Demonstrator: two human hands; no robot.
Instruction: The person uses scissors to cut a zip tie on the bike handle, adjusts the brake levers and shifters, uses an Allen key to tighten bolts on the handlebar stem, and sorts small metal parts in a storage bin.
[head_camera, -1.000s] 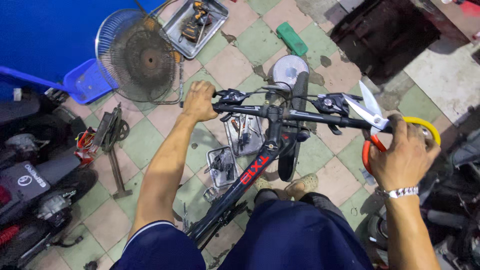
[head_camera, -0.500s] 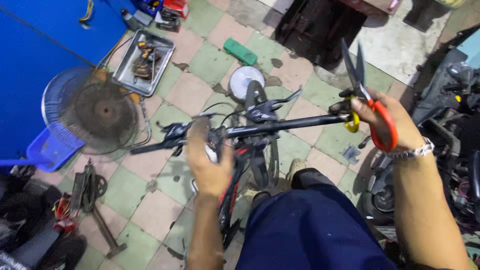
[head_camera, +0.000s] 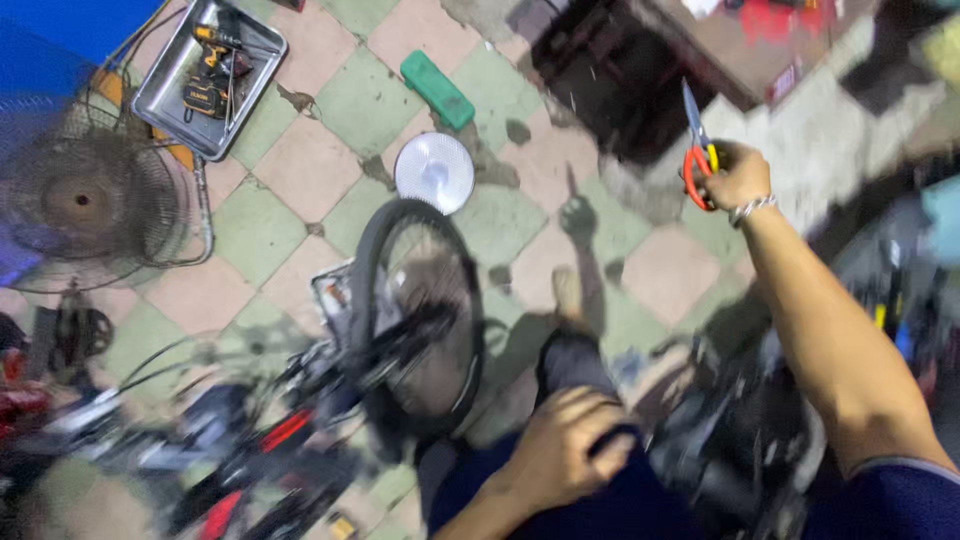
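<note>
We hold a pair of scissors (head_camera: 697, 150) in our right hand (head_camera: 738, 175), raised out to the right with the arm stretched away from the body; the fingers are curled shut through the red and yellow handles, and the 2 blades lie together pointing up and away, which we judge keeps the tip clear of the bike and of us. Our left hand (head_camera: 560, 450) sits low by the lap, fingers bent and closed over a dark rounded part (head_camera: 610, 440) that is too blurred to name.

The bicycle (head_camera: 300, 440) leans to the left below us, its front wheel (head_camera: 420, 310) turned toward the camera and the frame smeared by motion. Just beyond the tyre a round white disc (head_camera: 434, 172) lies flat on the checked tile floor (head_camera: 290, 140), with a green block (head_camera: 438, 90) near it. Farther left a metal tray (head_camera: 165, 100) holds tools, next to a floor fan (head_camera: 85, 205).

Open tiles lie between the wheel and the scissors; the left and right edges are crowded with dark machines and clutter
</note>
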